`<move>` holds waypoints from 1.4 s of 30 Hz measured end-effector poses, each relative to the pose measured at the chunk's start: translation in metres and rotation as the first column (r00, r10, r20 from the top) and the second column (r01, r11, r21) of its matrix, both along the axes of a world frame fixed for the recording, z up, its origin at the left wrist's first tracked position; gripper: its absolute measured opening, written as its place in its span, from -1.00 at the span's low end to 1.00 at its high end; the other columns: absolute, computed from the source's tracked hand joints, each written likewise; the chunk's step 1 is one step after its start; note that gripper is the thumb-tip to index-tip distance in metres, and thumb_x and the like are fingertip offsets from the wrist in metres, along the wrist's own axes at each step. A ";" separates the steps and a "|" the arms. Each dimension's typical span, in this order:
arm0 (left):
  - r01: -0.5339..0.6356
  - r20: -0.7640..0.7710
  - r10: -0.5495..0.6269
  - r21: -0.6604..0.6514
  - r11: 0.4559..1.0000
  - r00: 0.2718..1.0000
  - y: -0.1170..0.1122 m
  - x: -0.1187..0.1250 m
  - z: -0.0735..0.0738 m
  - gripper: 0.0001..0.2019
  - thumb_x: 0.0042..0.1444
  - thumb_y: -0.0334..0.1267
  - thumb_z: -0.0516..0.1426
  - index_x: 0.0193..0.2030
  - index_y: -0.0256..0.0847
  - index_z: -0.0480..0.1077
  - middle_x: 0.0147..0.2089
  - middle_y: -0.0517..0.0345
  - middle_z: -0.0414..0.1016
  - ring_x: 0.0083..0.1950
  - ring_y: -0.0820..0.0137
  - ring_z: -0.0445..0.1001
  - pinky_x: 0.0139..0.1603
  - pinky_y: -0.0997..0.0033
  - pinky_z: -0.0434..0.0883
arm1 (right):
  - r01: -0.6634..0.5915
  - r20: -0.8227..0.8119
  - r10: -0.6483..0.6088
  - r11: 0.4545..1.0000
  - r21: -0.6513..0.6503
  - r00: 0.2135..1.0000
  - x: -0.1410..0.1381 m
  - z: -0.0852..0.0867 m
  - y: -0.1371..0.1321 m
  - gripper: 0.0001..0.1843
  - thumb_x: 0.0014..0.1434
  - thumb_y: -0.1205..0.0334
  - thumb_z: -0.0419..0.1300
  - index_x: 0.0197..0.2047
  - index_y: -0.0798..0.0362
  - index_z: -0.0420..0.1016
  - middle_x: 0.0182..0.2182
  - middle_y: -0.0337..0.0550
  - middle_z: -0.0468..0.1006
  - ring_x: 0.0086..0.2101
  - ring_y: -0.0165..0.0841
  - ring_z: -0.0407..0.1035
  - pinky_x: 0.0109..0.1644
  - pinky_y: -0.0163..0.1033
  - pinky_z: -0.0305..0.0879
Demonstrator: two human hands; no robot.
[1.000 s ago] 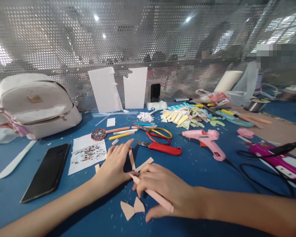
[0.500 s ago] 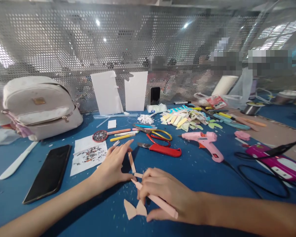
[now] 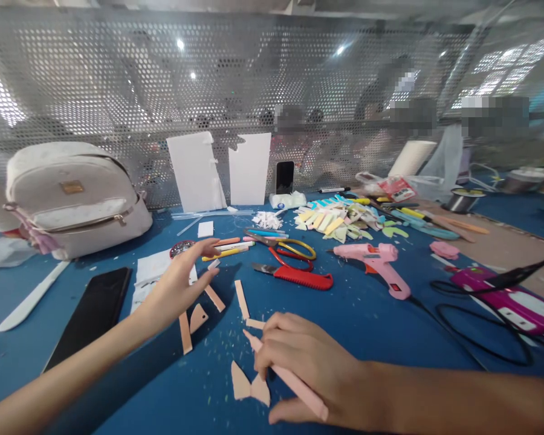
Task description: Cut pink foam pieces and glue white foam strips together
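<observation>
My left hand (image 3: 176,281) hovers over the blue tabletop with thumb and forefinger spread and nothing between them. Just past its fingertips lies a small white piece (image 3: 214,264). Peach-coloured strips (image 3: 214,298) and a curved cut-out with a small hole (image 3: 199,318) lie beside and under that hand. In my right hand (image 3: 306,356) is a slim pink marker (image 3: 299,386), its pointed tip aimed up and left. Two more narrow peach strips (image 3: 242,299) lie by the tip. A peach bow-shaped cut-out (image 3: 250,386) rests below the right fingers.
Red-handled scissors (image 3: 294,252), a red cutter (image 3: 301,278) and a pink glue gun (image 3: 375,258) lie ahead. A phone (image 3: 93,314) and backpack (image 3: 77,199) occupy the left. Coloured scraps (image 3: 340,217) are heaped behind; a magenta power strip (image 3: 508,296) with cables sits right.
My left hand has lifted and moved left, away from the strips by the marker, uncovering peach pieces beneath it. My right hand stays nearly still, holding the marker.
</observation>
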State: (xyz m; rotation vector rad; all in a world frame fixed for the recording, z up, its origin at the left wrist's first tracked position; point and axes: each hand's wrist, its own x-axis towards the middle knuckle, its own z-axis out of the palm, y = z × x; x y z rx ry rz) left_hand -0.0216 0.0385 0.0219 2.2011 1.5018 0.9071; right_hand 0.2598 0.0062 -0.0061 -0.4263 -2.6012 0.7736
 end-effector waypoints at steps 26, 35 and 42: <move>0.056 -0.179 -0.041 0.076 0.996 0.983 -0.013 0.006 -0.030 -0.61 0.32 -0.30 0.09 0.23 0.06 0.15 0.20 0.05 0.47 0.26 0.06 0.40 0.30 -0.28 0.08 | 0.240 0.037 -0.243 0.968 0.073 0.969 0.006 0.018 0.018 -0.70 0.10 0.32 0.41 -0.18 -0.01 0.37 -0.28 -0.23 0.50 -0.24 -0.27 0.31 -0.16 -0.22 0.15; 0.139 -0.244 -0.130 0.022 0.990 0.961 -0.014 0.028 -0.038 -0.09 0.03 -0.12 0.43 0.37 0.04 -0.05 0.24 -0.05 0.42 0.23 -0.06 0.43 0.33 -0.30 0.06 | 0.277 0.094 -0.298 0.941 0.193 0.950 0.013 0.017 0.037 -0.68 0.11 0.26 0.44 -0.15 0.00 0.39 -0.20 -0.17 0.54 -0.17 -0.23 0.35 -0.09 -0.18 0.23; 0.129 -0.235 -0.126 0.000 0.992 0.964 -0.017 0.030 -0.038 -0.22 0.13 -0.15 0.35 0.37 0.02 0.00 0.20 -0.02 0.46 0.14 0.00 0.50 0.34 -0.28 0.10 | 0.253 0.152 -0.281 0.950 0.181 0.948 0.013 0.013 0.026 -0.75 0.07 0.35 0.39 -0.25 0.01 0.38 -0.32 -0.22 0.51 -0.29 -0.29 0.30 -0.19 -0.22 0.15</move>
